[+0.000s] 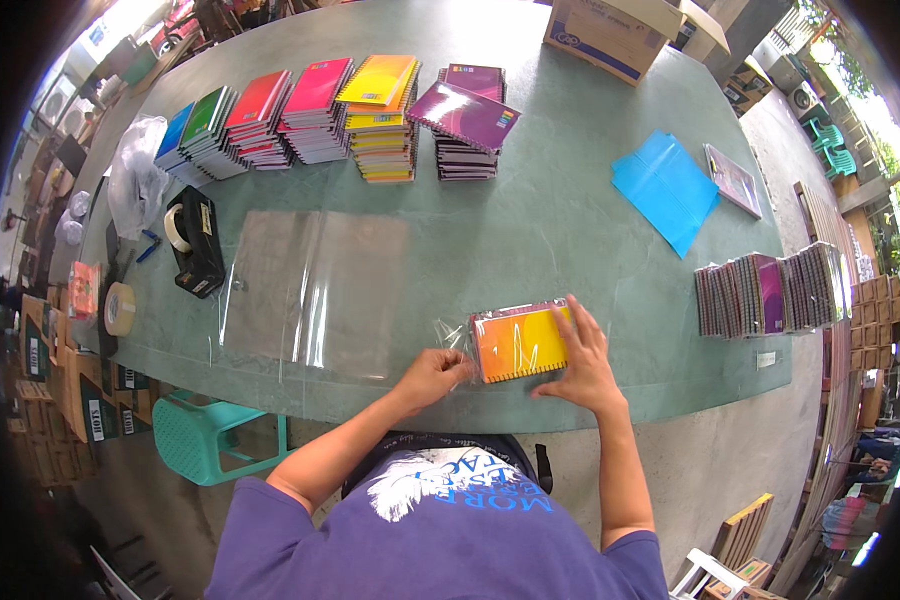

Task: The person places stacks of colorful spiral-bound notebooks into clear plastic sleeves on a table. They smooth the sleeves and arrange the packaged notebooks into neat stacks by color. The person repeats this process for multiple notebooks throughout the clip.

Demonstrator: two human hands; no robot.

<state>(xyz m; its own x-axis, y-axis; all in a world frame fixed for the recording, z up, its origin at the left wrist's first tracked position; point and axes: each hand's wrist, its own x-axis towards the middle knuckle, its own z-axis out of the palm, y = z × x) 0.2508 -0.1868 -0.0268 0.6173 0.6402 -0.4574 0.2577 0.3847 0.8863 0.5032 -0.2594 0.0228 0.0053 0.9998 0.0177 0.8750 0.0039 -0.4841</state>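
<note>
Both hands (510, 375) on wrapped notebooks (520, 343)

Wrapped notebook pack (520, 343) on table (530, 230), plastic sheets (315, 295) to its left, notebook stacks (330, 115) behind.

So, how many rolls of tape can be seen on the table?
2: one white roll in the black dispenser at the table's left, one tan roll lying nearer the left edge. Others may be hidden.
</note>
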